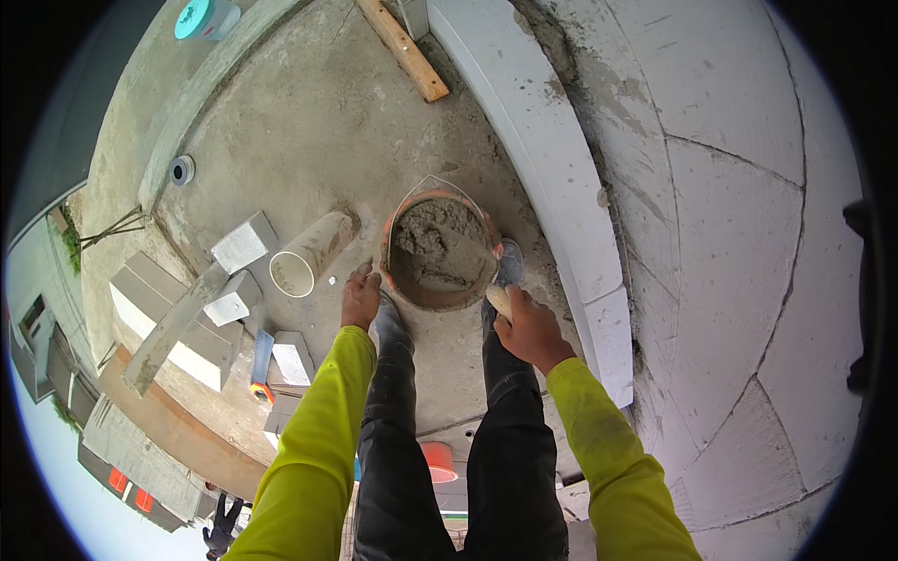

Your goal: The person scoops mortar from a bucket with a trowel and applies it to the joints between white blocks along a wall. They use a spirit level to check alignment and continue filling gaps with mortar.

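Near the middle of the frame, a round terracotta-coloured bucket (385,245) with a thin wire handle (433,177) stands on the grey concrete floor (309,103), filled with wet, lumpy grey mortar (440,241). Just below and right of it, the right hand (535,335) is clenched around a pale wooden tool handle (499,300), whose rounded end points up and left toward the bucket's lower right rim; the working part of the tool cannot be made out. The left hand (359,297) is just beside the bucket's lower left side, its fingers loosely bent and released, with nothing visible in them; whether the fingertips touch the rim, I cannot tell. Both arms wear bright yellow-green sleeves (313,439), and the legs in dark trousers (510,449) stand below the bucket. Left of centre lies an open, cream-coloured plastic pipe (313,254), with white rectangular blocks (245,241) further left. Among the blocks, a handsaw with a blue blade and orange handle (262,365) lies at the lower left. A brown wooden beam (404,49) is at the top centre, and a white bucket with a turquoise lid (206,19) stands at the upper left. A long, pale block wall (533,122) runs down the right half.
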The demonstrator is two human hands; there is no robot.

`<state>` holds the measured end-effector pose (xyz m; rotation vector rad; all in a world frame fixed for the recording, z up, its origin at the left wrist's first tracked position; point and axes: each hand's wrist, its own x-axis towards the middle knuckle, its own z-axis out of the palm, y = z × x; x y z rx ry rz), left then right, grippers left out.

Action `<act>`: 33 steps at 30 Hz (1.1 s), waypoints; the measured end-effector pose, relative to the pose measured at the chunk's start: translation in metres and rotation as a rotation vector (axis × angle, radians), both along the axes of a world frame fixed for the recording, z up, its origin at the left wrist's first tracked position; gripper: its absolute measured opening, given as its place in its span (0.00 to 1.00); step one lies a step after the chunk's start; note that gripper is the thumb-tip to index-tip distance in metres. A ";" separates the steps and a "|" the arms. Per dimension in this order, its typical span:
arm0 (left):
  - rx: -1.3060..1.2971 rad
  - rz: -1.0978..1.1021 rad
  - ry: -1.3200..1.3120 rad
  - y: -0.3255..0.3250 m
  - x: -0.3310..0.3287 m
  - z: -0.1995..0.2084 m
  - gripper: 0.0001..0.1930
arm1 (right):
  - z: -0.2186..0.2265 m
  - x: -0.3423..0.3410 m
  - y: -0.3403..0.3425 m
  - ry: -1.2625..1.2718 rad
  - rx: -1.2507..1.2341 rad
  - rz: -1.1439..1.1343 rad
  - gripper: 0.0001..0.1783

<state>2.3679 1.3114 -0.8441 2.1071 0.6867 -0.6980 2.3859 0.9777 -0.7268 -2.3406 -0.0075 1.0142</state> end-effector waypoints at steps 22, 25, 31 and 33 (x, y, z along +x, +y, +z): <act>-0.139 0.249 0.183 0.054 -0.052 0.072 0.26 | 0.073 0.031 0.015 0.442 0.746 -0.854 0.16; -0.045 0.245 0.216 0.062 -0.089 0.089 0.25 | 0.072 0.090 -0.012 0.060 0.695 -0.841 0.13; -0.005 0.323 0.291 0.048 -0.133 0.110 0.25 | -0.009 0.223 -0.020 -0.663 -0.226 -0.413 0.28; -0.062 0.373 0.282 0.035 -0.139 0.117 0.25 | -0.025 0.245 -0.017 -0.528 -0.298 -0.389 0.30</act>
